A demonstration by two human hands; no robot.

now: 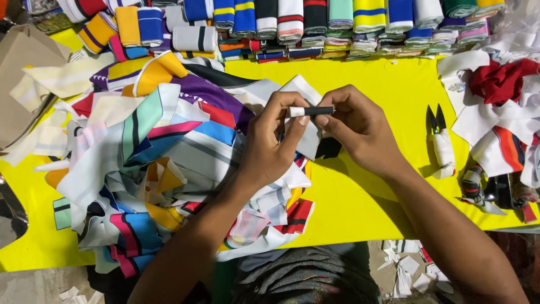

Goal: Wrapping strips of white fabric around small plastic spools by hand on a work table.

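Note:
My left hand (273, 143) and my right hand (360, 129) meet above a yellow cloth-covered table (365, 197). Between their fingertips they hold a small stick-like piece (311, 111), white at its left end and black at its right. A white fabric piece (308, 135) with a black corner hangs under the hands. My left forearm lies across a big heap of many-coloured fabric cuttings (163, 163) on the left half of the table.
Thread snips (441, 141) with a white wrapped handle lie right of my right hand. Folded striped ribbed collars (315, 28) line the far edge. Red and white cuttings (500, 107) pile up at the right. Brown cardboard (22, 73) sits far left. Scraps litter the floor (405, 270).

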